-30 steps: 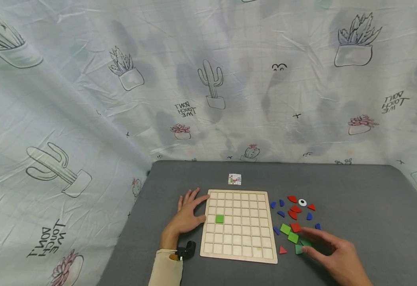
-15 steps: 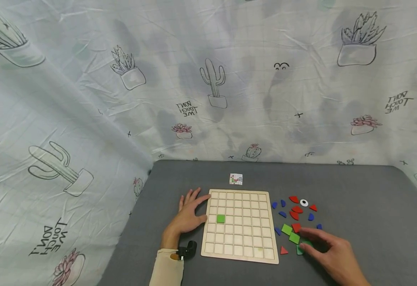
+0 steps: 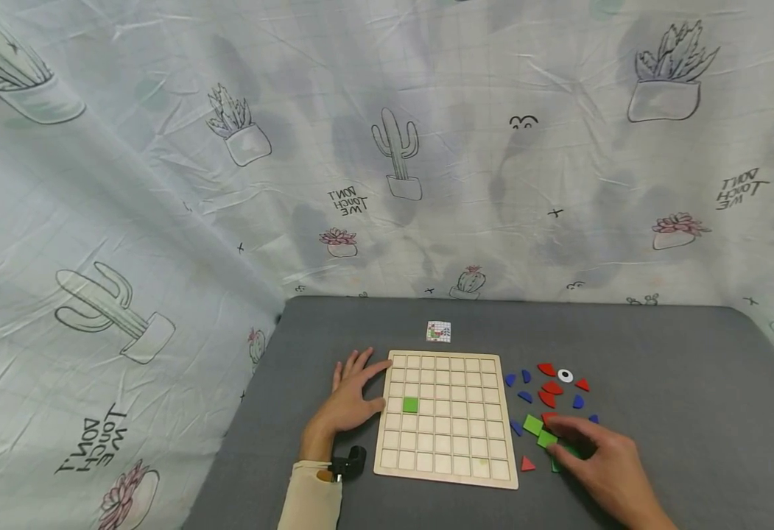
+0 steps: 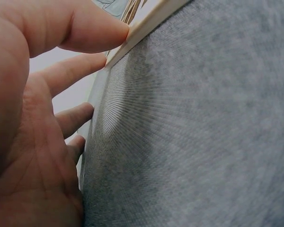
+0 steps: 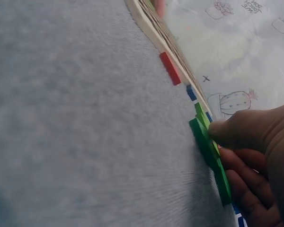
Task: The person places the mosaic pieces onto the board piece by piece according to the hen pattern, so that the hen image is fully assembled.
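Observation:
In the head view a wooden grid board (image 3: 443,471) lies on the grey table, with a green square tile (image 3: 410,405) in one of its cells. My left hand (image 3: 350,401) spreads along the board's left side; thumb and index fingertips touch its edge (image 4: 142,26). My right hand (image 3: 602,456) is over the loose pieces right of the board, thumb and index finger on either side of a light green square tile (image 3: 546,439). The right wrist view shows the thumb against it. A darker green piece (image 5: 206,146) lies close by. Another light green tile (image 3: 533,425) adjoins it.
A small printed pattern card (image 3: 438,331) lies beyond the board. Several red pieces (image 3: 547,398), blue pieces (image 3: 524,397) and a white ring-like disc (image 3: 565,375) are scattered to the right. A red triangle (image 3: 528,464) sits near the board. Patterned cloth (image 3: 426,243) hangs behind.
My right hand has moved left and slightly away from me, from the darker green pieces to the light green tile, its thumb and index finger closer together. The left hand stays at the board.

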Demonstrator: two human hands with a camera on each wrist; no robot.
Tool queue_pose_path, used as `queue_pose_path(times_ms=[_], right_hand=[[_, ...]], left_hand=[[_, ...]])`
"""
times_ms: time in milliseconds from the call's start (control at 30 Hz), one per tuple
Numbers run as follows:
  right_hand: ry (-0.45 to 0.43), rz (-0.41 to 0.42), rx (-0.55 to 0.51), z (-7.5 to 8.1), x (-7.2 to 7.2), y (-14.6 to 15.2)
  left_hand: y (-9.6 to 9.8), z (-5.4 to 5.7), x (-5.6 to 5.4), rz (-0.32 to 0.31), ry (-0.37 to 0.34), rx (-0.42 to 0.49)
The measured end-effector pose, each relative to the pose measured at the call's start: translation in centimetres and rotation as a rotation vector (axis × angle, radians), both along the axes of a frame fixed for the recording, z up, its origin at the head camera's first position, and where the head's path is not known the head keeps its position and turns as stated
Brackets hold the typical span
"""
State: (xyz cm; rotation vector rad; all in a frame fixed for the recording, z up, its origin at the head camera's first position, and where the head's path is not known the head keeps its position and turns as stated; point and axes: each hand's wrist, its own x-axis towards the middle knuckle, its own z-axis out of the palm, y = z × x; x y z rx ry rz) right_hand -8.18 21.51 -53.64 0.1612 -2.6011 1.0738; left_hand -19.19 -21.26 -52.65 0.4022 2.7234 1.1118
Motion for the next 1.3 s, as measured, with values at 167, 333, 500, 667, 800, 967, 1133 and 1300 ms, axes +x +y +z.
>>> queue_pose_path(times_ms=[167,333,500,667,800,967,1133,1300], right_hand=[[-0.011,-0.009,0.013,0.3,-0.4,0.0],[-0.005,-0.020,0.040,0.4,-0.7,0.4],[-0.014,-0.011,0.059,0.4,-0.8,0.6],[-0.009,-0.003,0.071,0.3,-0.8,0.6],[-0.002,0.009,0.075,0.4,-0.8,0.7],[0.009,0.011,0.069,0.4,-0.7,0.7],[-0.006,-0.004,0.067,0.6,-0.6,0.7],[-0.032,0.001,0.040,1.2,-0.2,0.9]], left_hand=[[-0.1,0.1,0.1,-0.004,-0.005,0.011],[-0.1,0.0,0.0,-0.001,-0.004,0.007],[-0.2,-0.2,-0.1,0.001,-0.002,0.003],[-0.1,-0.1,0.0,0.001,0.002,0.011],[-0.1,0.0,0.0,0.000,0.009,0.024],[-0.2,0.0,0.0,-0.005,0.017,0.024],[-0.2,0.1,0.1,-0.004,0.023,0.015],[-0.2,0.1,0.1,-0.009,0.016,0.021]])
